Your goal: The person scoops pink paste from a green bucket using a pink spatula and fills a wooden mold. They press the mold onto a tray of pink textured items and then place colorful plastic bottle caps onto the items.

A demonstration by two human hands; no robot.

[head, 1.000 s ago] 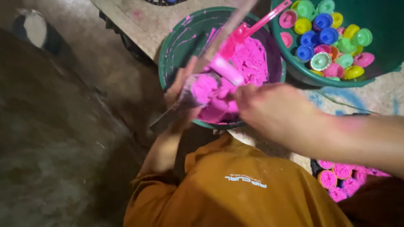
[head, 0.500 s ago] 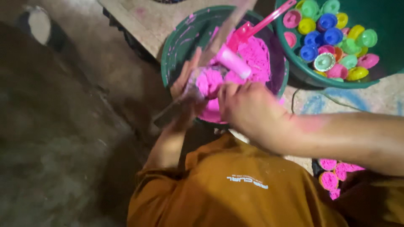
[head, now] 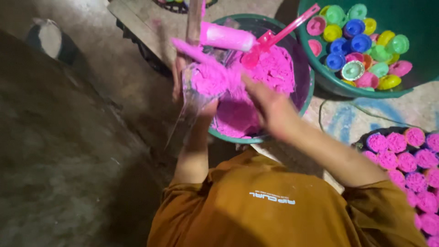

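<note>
My left hand [head: 185, 84] grips a clear plastic bag [head: 208, 77] packed with pink powder and holds it over a green basin [head: 260, 138] of the same powder. My right hand [head: 270, 105] is blurred, with its fingers stretched toward the bag's right side, touching the powder there and holding nothing. A pink scoop [head: 274, 39] lies in the basin, handle pointing up right. A pink filled roll [head: 226, 36] rests at the basin's far edge beside a wooden stick [head: 194, 18].
A second green basin [head: 366, 93] at the upper right holds several coloured round caps [head: 361, 43]. A dark tray at the right holds several pink-filled cups [head: 407, 155]. A wooden plank [head: 137, 25] lies behind the basin. Dark ground spreads to the left.
My left hand has lifted the bag higher over the basin. My right hand, which covered the bag, has slid off to its right side.
</note>
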